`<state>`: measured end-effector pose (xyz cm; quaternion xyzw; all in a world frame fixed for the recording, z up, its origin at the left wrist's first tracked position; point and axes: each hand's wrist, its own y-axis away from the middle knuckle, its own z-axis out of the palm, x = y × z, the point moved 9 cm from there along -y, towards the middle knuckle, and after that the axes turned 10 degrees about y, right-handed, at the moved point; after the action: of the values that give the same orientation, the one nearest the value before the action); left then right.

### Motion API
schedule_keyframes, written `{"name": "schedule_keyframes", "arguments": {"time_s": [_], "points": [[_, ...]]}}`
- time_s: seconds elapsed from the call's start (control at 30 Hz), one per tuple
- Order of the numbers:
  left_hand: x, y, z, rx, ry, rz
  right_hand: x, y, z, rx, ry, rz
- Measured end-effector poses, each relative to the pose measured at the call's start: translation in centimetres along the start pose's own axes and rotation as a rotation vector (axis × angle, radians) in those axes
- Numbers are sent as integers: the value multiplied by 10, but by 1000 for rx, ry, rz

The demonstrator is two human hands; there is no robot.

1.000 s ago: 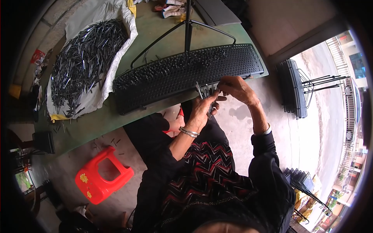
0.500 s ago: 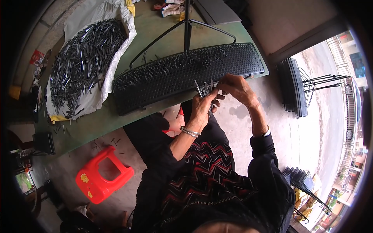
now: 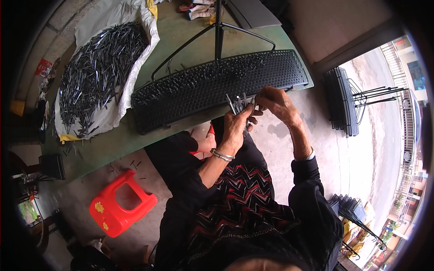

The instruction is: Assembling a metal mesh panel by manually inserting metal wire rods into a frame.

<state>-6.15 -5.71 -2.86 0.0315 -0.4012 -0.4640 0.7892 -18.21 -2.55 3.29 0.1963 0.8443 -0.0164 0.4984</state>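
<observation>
A white sack (image 3: 123,103) lies open on the green table (image 3: 176,38), heaped with dark strips (image 3: 97,72). Below is a red stool (image 3: 113,217). A perforated black panel (image 3: 217,83) lies along the table's near edge. Before it, the left hand (image 3: 233,128) curls around a bundle (image 3: 239,105) of strips; touching-close, the right hand (image 3: 278,106) has its fingertips drawn together, their grip too small to tell. Black racks (image 3: 342,101) are rightmost.

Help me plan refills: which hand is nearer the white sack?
Left. The left hand is to the right of the white sack; the right hand is farther right.
</observation>
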Motion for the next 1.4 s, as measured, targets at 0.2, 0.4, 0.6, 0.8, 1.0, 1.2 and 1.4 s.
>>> {"name": "schedule_keyframes", "arguments": {"time_s": [0.2, 0.4, 0.6, 0.8, 1.0, 1.2, 1.4], "points": [[-5, -2, -12, 79, 54, -39, -1, -3, -34, 330, 57, -23], [-10, -4, -4, -13, 161, -82, -10, -17, -73, 760, 314, -90], [-15, -10, -7, -59, 186, -57, -3, -34, -69, 836, 369, -192], [-20, -5, -5, -38, 228, -167, -3, -37, -67, 792, 372, -185], [-21, -6, -9, -4, 234, -147, -12, -31, -71, 780, 373, -148], [-21, -6, -8, -6, 237, -138, -1, -42, -70, 736, 455, -129], [-24, -5, -11, -8, 227, -190, -7, -49, -71, 709, 471, -138]]}}
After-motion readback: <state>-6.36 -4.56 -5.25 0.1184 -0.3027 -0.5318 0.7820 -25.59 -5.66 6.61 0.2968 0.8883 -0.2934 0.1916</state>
